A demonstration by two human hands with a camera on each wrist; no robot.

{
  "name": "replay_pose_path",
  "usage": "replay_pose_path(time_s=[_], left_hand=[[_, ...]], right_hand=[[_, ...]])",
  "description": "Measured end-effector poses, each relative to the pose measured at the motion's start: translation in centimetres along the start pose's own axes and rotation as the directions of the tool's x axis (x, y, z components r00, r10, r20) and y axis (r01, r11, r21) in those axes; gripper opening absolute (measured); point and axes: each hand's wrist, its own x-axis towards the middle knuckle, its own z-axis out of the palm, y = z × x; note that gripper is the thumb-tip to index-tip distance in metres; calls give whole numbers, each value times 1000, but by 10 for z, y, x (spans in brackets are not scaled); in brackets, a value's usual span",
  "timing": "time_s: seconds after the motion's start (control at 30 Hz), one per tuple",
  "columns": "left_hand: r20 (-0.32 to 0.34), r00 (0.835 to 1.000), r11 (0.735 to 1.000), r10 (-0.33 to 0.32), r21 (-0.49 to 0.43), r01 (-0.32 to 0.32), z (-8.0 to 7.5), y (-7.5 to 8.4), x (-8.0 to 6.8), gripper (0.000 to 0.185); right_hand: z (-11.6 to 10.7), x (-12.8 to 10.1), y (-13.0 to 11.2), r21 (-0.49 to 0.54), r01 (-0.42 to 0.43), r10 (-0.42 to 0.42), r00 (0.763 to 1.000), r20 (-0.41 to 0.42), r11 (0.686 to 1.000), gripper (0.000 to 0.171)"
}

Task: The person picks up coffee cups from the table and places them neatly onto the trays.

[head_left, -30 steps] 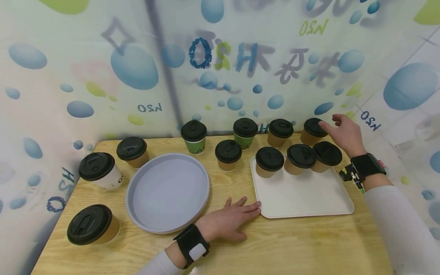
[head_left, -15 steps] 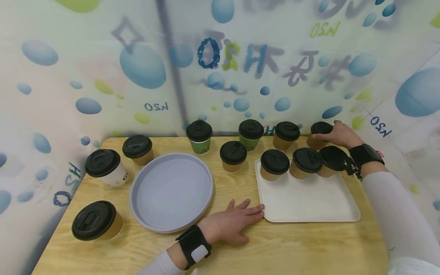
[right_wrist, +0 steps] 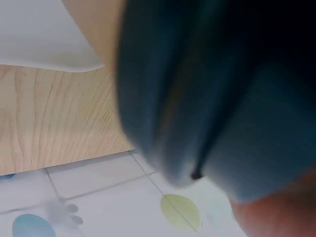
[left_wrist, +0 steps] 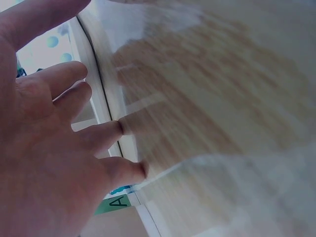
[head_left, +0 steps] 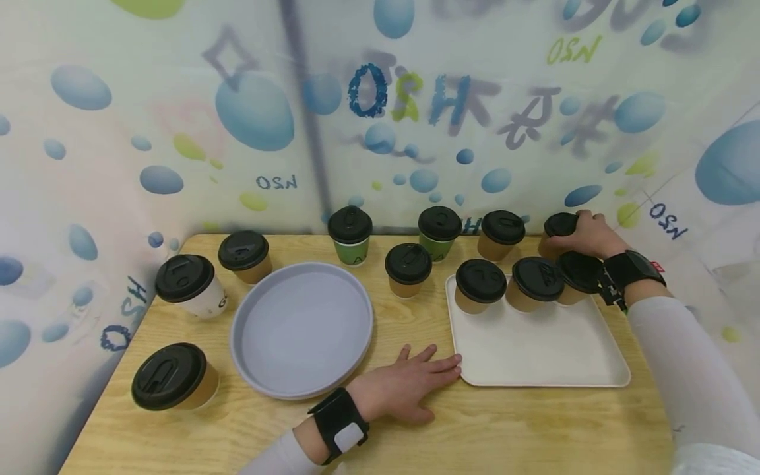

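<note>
My right hand (head_left: 584, 232) reaches to the table's back right and curls over a brown paper cup with a black lid (head_left: 557, 227), gripping it from the top. In the right wrist view that dark lid (right_wrist: 222, 98) is a close blur. A white square tray (head_left: 534, 356) lies just in front, with three lidded brown cups (head_left: 479, 284) in a row along its far edge. Spread flat on the wooden table, my left hand (head_left: 415, 386) touches the tray's near left corner with its fingertips. In the left wrist view its fingers (left_wrist: 59, 123) are straight.
A grey round plate (head_left: 301, 330) lies left of centre. Lidded cups stand around it: two green ones (head_left: 350, 234) and a brown one (head_left: 501, 232) by the back wall, one brown (head_left: 408, 267) mid-table, a white one (head_left: 187, 284) and two brown at the left. Printed walls enclose the table.
My right hand has come down from hovering above the back right cup onto its lid and closed round it. The left hand has stayed flat on the table.
</note>
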Motion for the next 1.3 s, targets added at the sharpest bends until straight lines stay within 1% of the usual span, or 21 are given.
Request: replay_pose_path(time_s=[0.1,0.2,0.3,0.37,0.53,0.73,0.8,0.93,1.13,1.23,1.3], left_hand=[[4,1000,1000,-3,0,3,0,0,0,80],[8,1000,1000,-5,-2,5,-1,0,1,79],[12,1000,1000,-7,-7,7,-1,1,1,80],[12,1000,1000,-9,-10,9,-1,1,1,80],[9,1000,1000,-8,-3,8,-2,2,1,80],[8,1000,1000,-6,3,6,-1,1,1,80],[6,1000,1000,-7,4,7,-1,1,1,80],[2,1000,1000,-3,9,3,0,1,0,80],[-5,1000,1000,-4,21,4,0,0,0,80],[-3,1000,1000,-4,13,4,1,0,1,80],[-3,1000,1000,-3,9,3,2,0,1,80]], right_hand=[[1,-1,1,12,-9,9,999,-34,1000,107],[2,-3,4,34,-14,16,998,-67,999,108],[3,-7,7,81,-2,11,993,-114,997,108],[3,-10,8,124,20,-1,988,-156,992,107],[3,-17,12,230,101,-35,961,-273,968,103],[-4,-32,8,288,159,-35,919,-393,944,97],[-8,-37,8,295,165,-26,906,-423,941,97],[-15,-48,9,309,160,1,886,-463,937,97],[-28,-69,5,374,171,43,865,-500,911,97],[-32,-80,4,391,169,58,861,-506,904,96],[-33,-87,4,400,164,66,863,-501,902,95]])
